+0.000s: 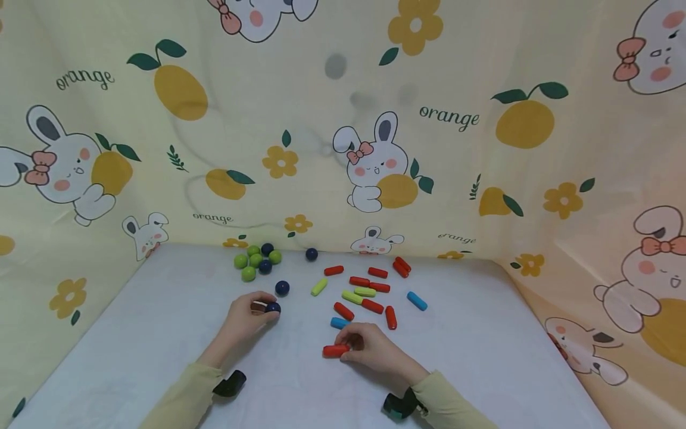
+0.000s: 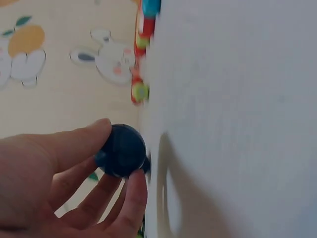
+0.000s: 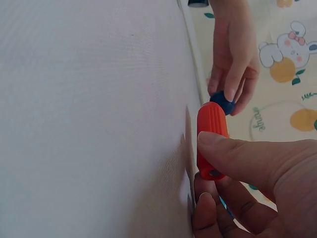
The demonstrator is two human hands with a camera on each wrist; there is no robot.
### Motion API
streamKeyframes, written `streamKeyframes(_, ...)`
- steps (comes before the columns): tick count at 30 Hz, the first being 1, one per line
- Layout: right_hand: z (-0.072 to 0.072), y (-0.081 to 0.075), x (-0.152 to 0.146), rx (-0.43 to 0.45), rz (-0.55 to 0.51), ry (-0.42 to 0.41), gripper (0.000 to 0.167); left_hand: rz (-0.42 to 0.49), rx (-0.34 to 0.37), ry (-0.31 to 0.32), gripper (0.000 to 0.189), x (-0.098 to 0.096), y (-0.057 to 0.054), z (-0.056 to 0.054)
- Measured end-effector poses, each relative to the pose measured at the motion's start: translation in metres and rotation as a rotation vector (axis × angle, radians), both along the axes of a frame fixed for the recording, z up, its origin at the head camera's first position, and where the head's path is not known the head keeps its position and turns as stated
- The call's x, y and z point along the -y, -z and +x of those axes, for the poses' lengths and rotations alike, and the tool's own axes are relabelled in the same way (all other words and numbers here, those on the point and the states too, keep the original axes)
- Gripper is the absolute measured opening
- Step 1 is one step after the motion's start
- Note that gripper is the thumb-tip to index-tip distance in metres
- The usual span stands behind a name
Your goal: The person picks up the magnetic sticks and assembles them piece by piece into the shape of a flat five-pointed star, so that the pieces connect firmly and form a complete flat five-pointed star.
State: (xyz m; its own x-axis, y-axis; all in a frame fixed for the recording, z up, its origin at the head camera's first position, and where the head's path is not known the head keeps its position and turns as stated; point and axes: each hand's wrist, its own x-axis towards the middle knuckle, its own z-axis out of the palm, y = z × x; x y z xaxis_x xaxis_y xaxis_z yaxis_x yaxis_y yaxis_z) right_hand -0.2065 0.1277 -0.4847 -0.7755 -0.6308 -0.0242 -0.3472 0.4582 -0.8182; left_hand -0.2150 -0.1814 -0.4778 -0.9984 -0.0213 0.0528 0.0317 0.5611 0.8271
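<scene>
My left hand [image 1: 243, 325] pinches a dark blue ball [image 1: 274, 308] between thumb and fingers; in the left wrist view the ball [image 2: 124, 151] shows round and glossy, close over the white surface. Just beyond it lies another dark blue ball [image 1: 282, 288]. On the right, my right hand [image 1: 375, 351] holds a short red ribbed plastic stick [image 1: 333, 351] by one end. The right wrist view shows the thumb across that red stick [image 3: 210, 119], with a small hole at its lower end. A blue stick [image 1: 339, 323] lies behind the right hand, partly covered by it.
Green balls [image 1: 248, 274] and dark blue balls [image 1: 265, 266] cluster at the back left, with one dark blue ball [image 1: 311, 254] apart. Several red sticks [image 1: 390, 317], yellow-green sticks [image 1: 319, 287] and a blue stick [image 1: 417, 301] lie scattered centre-right. A patterned cloth [image 1: 321, 196] hangs behind the table.
</scene>
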Motion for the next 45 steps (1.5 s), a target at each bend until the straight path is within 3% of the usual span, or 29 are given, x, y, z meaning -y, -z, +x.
streamKeyframes(4, 0.001, -0.001, -0.001, 0.012, -0.003, 0.005, 0.023, 0.067, 0.037, 0.055, 0.028, -0.016, -0.001, 0.011)
streamKeyframes(8, 0.001, -0.003, -0.001, 0.017, -0.007, 0.015, 0.024, 0.132, 0.078, 0.154, 0.030, -0.030, -0.001, 0.018)
streamKeyframes(12, 0.000, -0.005, -0.001, 0.012, -0.009, 0.019, 0.025, 0.160, 0.109, 0.254, 0.031, -0.040, 0.000, 0.023)
streamKeyframes(17, 0.000, -0.008, 0.000, 0.012, -0.002, 0.019, 0.026, 0.189, 0.139, 0.322, 0.032, -0.049, 0.001, 0.028)
streamKeyframes(28, -0.001, -0.008, 0.002, -0.008, -0.014, 0.026, 0.025, 0.220, 0.159, 0.391, 0.032, -0.058, 0.003, 0.031)
streamKeyframes(45, -0.002, -0.005, 0.002, 0.002, -0.018, 0.018, 0.027, 0.220, 0.145, 0.390, 0.032, -0.058, 0.007, 0.028)
